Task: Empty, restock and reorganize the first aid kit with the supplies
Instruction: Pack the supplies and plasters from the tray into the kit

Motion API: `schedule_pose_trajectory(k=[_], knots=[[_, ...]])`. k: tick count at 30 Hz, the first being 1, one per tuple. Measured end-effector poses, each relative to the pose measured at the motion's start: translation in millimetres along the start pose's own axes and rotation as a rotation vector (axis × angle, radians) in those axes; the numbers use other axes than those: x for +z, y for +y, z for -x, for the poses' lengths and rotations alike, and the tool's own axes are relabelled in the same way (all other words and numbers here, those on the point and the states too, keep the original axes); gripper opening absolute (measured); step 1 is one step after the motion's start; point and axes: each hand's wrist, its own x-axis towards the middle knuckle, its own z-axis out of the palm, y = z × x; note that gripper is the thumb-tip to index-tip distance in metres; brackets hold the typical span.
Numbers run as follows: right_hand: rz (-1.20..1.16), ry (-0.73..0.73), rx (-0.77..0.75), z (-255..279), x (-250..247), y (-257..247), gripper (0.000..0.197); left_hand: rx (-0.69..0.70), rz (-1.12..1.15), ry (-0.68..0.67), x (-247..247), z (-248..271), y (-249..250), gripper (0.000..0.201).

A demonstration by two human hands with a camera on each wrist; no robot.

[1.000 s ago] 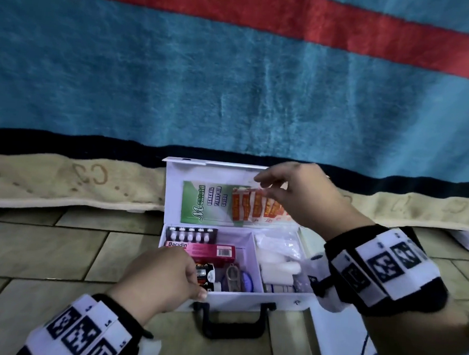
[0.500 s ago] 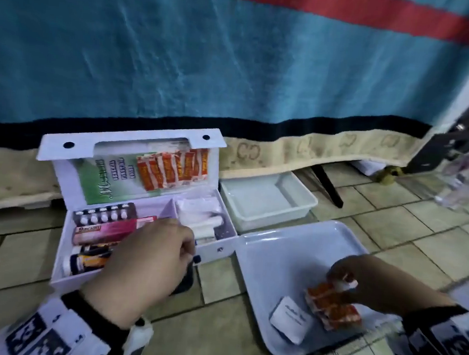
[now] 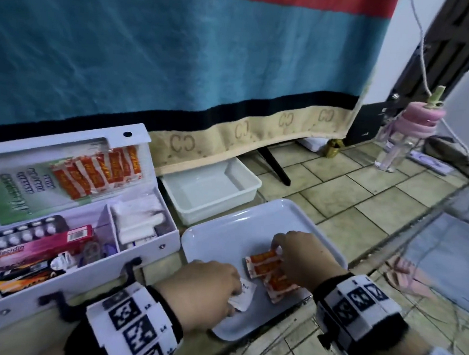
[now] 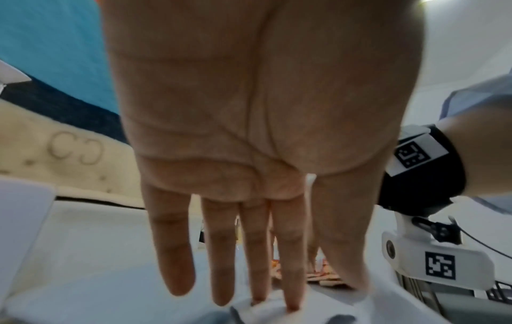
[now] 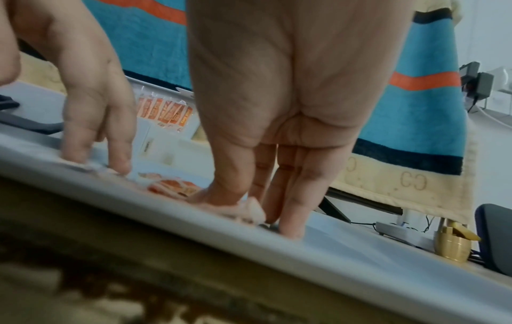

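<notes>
Head view shows both hands now down in the shallow white plastic tray [image 3: 294, 216] at lower centre of the frame, where a second ago the right hand [image 3: 302, 259] was up at the lid of the open white first aid kit [image 3: 152, 243] and the left hand [image 3: 201, 290] was steadying the case's front edge. A loose bundle of orange-and-white sachets [image 3: 270, 272] has since come to lie on the tray floor; the right hand's fingertips [image 5: 291, 230] press down at its far end, thumb and fingers close together on the wrappers, though the blur leaves it unclear whether they pinch or merely press. The left hand has let go of the case and touches a small white paper packet [image 3: 244, 297] just beside the sachets, fingers nearly straight. More orange sachets [image 3: 96, 175] remain tucked in the lid at left of the frame, and a pink carton [image 3: 42, 248], a pill blister [image 3: 24, 233] and white gauze rolls [image 3: 140, 221] sit in the compartments (so emptying looks barely begun). A deeper white bin [image 3: 213, 188] stands behind the tray.
</notes>
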Motion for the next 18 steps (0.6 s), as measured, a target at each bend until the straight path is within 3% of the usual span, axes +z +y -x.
schedule_pose_trajectory(k=[5,12,18], knots=[[0.033,-0.057,0.034,-3.5,-9.0,-3.4,0.002,-0.19,0.011,0.078,-1.1,-4.8,2.4,0.029],[-0.022,0.009,0.017,-3.0,-2.2,-1.2,0.022,-0.277,0.041,0.106,-2.1,-9.9,5.8,0.041],[-0.016,-0.034,0.049,-8.9,-2.3,3.5,0.027,-0.295,0.072,0.115,-8.5,-11.0,0.3,0.013]])
